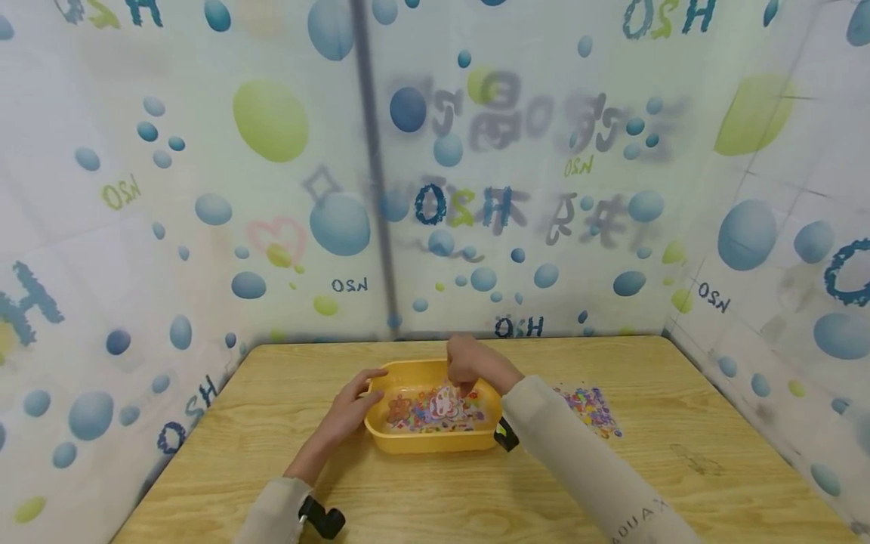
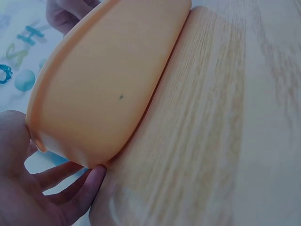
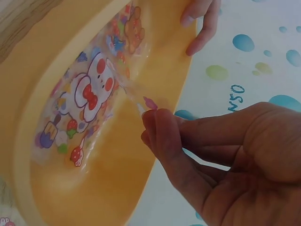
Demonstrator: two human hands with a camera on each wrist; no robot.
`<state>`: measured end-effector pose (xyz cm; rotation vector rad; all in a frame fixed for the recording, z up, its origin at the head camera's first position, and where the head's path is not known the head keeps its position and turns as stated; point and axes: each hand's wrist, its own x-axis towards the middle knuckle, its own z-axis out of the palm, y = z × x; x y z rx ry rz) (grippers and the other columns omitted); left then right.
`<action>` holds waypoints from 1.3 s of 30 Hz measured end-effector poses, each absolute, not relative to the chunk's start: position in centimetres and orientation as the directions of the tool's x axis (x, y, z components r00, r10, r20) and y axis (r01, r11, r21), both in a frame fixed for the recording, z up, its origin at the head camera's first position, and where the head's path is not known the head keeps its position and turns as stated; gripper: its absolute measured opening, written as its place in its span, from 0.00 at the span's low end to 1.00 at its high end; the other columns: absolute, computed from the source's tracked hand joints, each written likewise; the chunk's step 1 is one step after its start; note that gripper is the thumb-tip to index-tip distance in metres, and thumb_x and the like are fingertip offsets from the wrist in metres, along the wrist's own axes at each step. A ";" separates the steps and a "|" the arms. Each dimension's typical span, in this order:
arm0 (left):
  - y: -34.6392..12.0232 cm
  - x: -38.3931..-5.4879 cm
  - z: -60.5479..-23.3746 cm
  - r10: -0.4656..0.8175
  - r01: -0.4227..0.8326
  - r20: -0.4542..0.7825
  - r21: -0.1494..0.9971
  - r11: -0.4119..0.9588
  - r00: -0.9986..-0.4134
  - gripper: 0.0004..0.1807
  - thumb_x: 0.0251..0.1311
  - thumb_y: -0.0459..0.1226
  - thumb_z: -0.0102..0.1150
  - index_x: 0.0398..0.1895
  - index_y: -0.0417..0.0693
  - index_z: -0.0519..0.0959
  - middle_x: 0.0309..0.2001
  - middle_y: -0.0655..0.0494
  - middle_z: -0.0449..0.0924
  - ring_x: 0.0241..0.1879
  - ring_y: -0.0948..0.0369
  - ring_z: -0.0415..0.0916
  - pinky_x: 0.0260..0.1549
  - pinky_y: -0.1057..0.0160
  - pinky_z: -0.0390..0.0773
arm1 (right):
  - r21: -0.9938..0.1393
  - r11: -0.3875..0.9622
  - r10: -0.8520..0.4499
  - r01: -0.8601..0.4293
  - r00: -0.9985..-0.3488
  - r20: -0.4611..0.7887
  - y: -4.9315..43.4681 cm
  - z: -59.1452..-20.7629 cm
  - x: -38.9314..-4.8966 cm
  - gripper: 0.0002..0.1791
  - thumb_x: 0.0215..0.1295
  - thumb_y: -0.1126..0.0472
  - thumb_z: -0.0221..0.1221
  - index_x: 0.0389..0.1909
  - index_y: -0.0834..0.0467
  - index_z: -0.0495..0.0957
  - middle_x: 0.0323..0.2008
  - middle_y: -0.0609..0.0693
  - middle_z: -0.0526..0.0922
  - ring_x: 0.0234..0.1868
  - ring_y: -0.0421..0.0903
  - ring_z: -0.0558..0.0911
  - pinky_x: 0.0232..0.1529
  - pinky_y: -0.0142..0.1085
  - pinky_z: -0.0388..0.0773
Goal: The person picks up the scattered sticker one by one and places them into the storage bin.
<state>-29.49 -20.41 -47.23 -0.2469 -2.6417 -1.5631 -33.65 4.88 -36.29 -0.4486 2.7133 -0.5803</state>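
A yellow plastic basin [image 1: 435, 444] stands on the wooden table. Inside lie colourful stickers, among them a white rabbit with red cheeks [image 3: 99, 70] and a brown bear [image 3: 135, 30]. My left hand [image 1: 350, 404] holds the basin's left end, thumb at the rim and fingers against the outer wall in the left wrist view. Over the basin, my right hand [image 1: 472, 363] pinches the edge of a clear plastic film [image 3: 133, 94] between thumb and fingertips. That film stretches down to the rabbit, and a small pink piece [image 3: 149, 102] shows beside the fingertips.
Right of the basin, a flat patch of small multicoloured stickers [image 1: 596, 412] lies on the table [image 1: 272, 385], partly behind the right sleeve. Curtains printed with blue and green spots [image 1: 340, 223] close in the table's back and both sides.
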 end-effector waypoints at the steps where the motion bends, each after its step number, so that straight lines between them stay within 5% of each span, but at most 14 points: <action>1: -20.4 -29.5 -47.2 0.108 0.170 0.134 0.866 0.471 -0.985 0.22 0.76 0.38 0.53 0.71 0.52 0.74 0.73 0.38 0.70 0.70 0.39 0.70 0.62 0.42 0.77 | -0.432 0.872 -0.361 -0.228 -0.897 -0.255 4.9 -36.4 -33.7 0.11 0.64 0.74 0.59 0.23 0.64 0.80 0.15 0.51 0.73 0.19 0.48 0.84 0.17 0.29 0.75; 11: -20.5 -29.3 -47.1 0.113 0.171 0.134 0.872 0.459 -0.985 0.22 0.77 0.38 0.53 0.71 0.52 0.73 0.70 0.36 0.72 0.66 0.40 0.74 0.57 0.45 0.80 | -0.399 0.900 -0.312 -0.176 -0.900 -0.305 5.2 -37.0 -34.2 0.03 0.66 0.72 0.62 0.39 0.64 0.80 0.29 0.57 0.84 0.21 0.47 0.85 0.44 0.45 0.88; 31: -20.3 -29.6 -47.3 0.116 0.179 0.142 0.880 0.440 -0.983 0.22 0.76 0.37 0.54 0.70 0.51 0.74 0.62 0.34 0.79 0.57 0.45 0.82 0.50 0.51 0.84 | -0.356 0.929 -0.228 -0.098 -0.911 -0.344 5.1 -38.5 -34.6 0.11 0.64 0.71 0.67 0.44 0.61 0.78 0.36 0.57 0.82 0.24 0.48 0.85 0.30 0.34 0.86; 39: -20.3 -29.6 -47.3 0.111 0.174 0.138 0.882 0.437 -0.984 0.22 0.76 0.36 0.53 0.70 0.50 0.74 0.65 0.33 0.76 0.60 0.43 0.80 0.51 0.50 0.84 | -0.392 0.919 -0.217 -0.054 -0.897 -0.385 5.5 -38.9 -34.3 0.14 0.62 0.70 0.67 0.46 0.61 0.77 0.38 0.59 0.82 0.26 0.49 0.86 0.35 0.36 0.87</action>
